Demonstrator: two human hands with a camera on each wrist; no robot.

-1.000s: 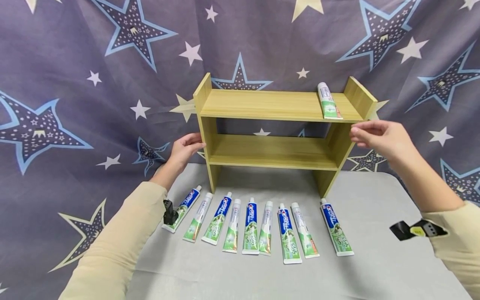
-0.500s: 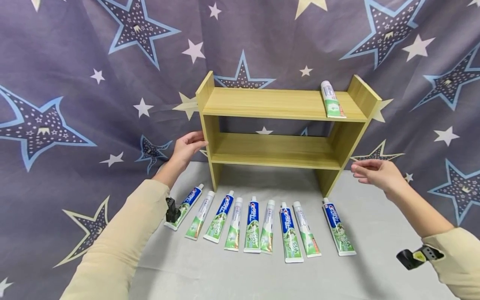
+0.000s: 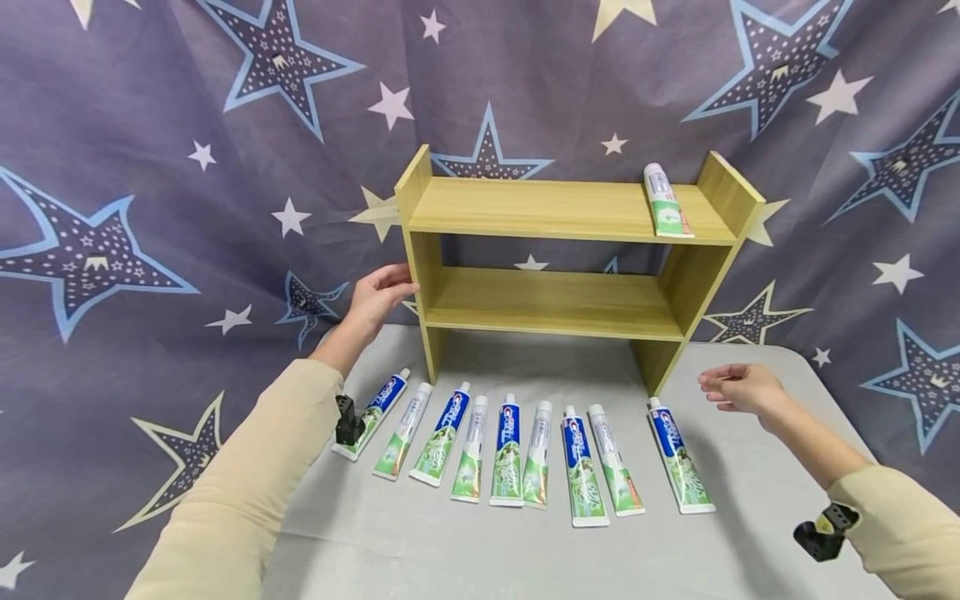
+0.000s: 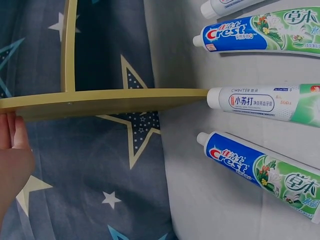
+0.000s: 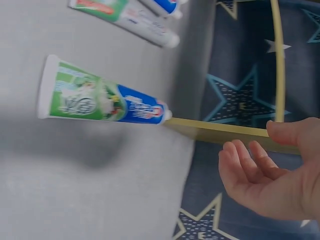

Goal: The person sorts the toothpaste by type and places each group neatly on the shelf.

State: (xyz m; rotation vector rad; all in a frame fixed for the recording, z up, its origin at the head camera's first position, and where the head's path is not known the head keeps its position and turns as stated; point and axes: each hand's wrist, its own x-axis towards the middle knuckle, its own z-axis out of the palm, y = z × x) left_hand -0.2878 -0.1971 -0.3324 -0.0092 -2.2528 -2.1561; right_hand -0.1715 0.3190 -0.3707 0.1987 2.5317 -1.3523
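Observation:
My left hand (image 3: pixel 379 299) rests its fingertips against the left side panel of a two-tier wooden shelf (image 3: pixel 555 327); the left wrist view shows its fingers (image 4: pixel 11 131) right at the panel's edge. My right hand (image 3: pixel 742 389) hovers over the table at the right of the shelf, holding nothing, fingers loosely bent. Nearest to it lies a blue-and-green Crest toothpaste tube (image 3: pixel 681 458), cap toward the shelf. A white-and-green toothpaste tube (image 3: pixel 667 202) lies on the top tier near its right end.
Several more toothpaste tubes lie in a row before the shelf, blue Crest ones such as this tube (image 3: pixel 583 475) alternating with slimmer white-and-green ones (image 3: pixel 617 462). The table has a grey cover (image 3: pixel 465 554). A star-patterned curtain (image 3: pixel 150 100) hangs behind.
My right hand has come down from beside the shelf's upper right side to low over the table. The left hand stays at the left panel. The tubes have not moved.

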